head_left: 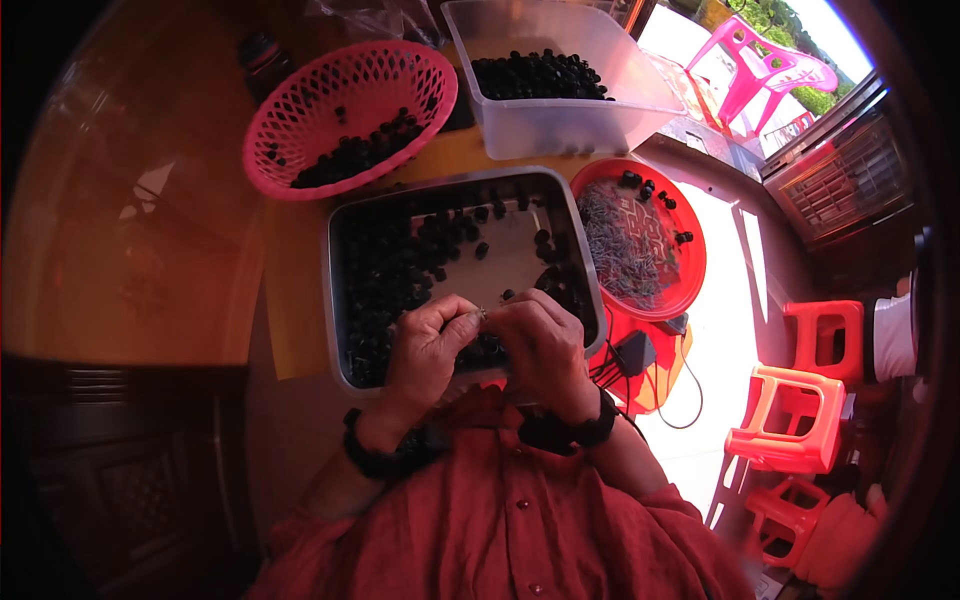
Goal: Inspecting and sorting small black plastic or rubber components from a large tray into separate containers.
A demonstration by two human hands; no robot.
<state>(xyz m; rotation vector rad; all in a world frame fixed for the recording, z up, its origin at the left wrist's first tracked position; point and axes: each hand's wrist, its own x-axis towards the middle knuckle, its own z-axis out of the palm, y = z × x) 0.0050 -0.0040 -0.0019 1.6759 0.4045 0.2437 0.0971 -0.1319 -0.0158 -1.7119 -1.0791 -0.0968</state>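
My left hand (432, 345) and my right hand (541, 335) meet over the near part of a rectangular metal tray (333, 300). Thumb and fingers of each are pinched together. A tiny thing (483, 313) shows at the left fingertips, too small to name, and the right fingers close up against it. What the right fingers grip is hidden. Small black cylindrical pieces (385, 265) lie thick along the tray's left side, with more at its right. On the right, a red round tray (697, 262) holds a heap of thin grey metal pieces (625, 245) and several black pieces.
Behind the metal tray stand a pink lattice basket (262, 125) and a clear plastic bin (540, 130), both with black pieces. A black adapter with cables (634, 352) lies below the red tray. Red stools (790, 420) stand at right, a pink chair (755, 65) outside.
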